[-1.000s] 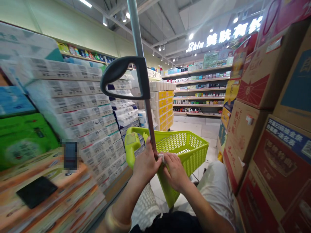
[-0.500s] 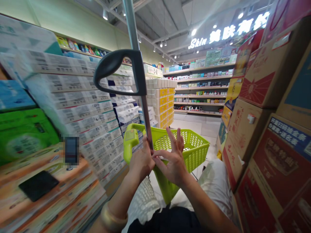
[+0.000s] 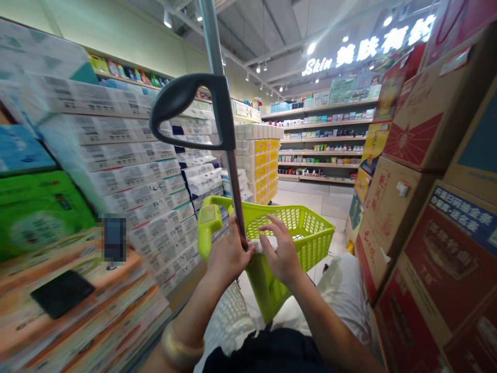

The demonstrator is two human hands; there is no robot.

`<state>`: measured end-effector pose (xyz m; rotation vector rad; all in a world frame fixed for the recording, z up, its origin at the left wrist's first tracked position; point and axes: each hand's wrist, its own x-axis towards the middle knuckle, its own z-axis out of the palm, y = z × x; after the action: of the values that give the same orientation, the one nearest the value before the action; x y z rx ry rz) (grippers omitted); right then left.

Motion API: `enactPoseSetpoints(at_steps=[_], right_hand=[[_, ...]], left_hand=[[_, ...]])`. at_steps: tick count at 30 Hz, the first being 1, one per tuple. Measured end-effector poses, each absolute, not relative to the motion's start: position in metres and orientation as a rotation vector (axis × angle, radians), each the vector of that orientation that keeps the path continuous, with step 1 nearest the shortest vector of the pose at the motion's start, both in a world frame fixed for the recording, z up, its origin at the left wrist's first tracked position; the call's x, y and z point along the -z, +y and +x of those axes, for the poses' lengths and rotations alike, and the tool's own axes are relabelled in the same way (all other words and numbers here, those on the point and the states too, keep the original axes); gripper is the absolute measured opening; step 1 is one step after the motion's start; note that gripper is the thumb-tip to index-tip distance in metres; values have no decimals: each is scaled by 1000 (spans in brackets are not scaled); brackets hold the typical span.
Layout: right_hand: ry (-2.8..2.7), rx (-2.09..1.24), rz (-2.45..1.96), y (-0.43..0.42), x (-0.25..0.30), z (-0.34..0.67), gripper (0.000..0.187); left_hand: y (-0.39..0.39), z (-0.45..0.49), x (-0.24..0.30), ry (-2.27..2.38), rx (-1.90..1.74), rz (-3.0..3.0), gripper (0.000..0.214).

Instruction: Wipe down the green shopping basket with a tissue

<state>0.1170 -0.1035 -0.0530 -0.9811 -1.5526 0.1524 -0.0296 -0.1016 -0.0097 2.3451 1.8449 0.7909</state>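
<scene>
A lime-green plastic shopping basket cart (image 3: 310, 243) stands between my knees, its metal pole (image 3: 234, 191) rising in front of me. The dark grey loop handle (image 3: 190, 111) sits higher on the pole. My left hand (image 3: 227, 261) is closed around the pole's lower part, where it meets the green plastic. Its thumb tip lies at the left end of a small white strip (image 3: 264, 244), whose kind I cannot make out. My right hand (image 3: 282, 254) is beside the strip, fingers bent and apart. Whether its fingertips touch the strip is unclear.
Stacked white plastic-wrapped packs (image 3: 132, 155) rise on the left, near orange boxes with a dark flat pad (image 3: 62, 293) and a blurred-out device (image 3: 114, 238). Cardboard cartons (image 3: 404, 202) are piled close on the right. Stocked shelves (image 3: 322, 140) stand at the back.
My right hand's raised fingers have come down and curled, and its thumb and index have moved away from my left thumb. The white strip now shows. My left hand stays at the pole.
</scene>
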Motion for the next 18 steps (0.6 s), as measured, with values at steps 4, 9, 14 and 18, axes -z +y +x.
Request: enactPoseSetpoints(at_steps=[4, 9, 14, 18], right_hand=[[-1645, -355, -1089, -89, 77, 114, 29], [-1684, -388, -1138, -85, 91, 107, 31], [-1572, -380, -1042, -79, 95, 115, 23], [-1374, -150, -1034, -77, 91, 125, 28]], left_hand=[[-102, -32, 9, 1772, -852, 2363, 80], [-102, -35, 9, 1643, -965, 2388, 76], [-104, -37, 8, 1549, -1036, 2398, 69], [-105, -38, 7, 1543, -1053, 2389, 61]])
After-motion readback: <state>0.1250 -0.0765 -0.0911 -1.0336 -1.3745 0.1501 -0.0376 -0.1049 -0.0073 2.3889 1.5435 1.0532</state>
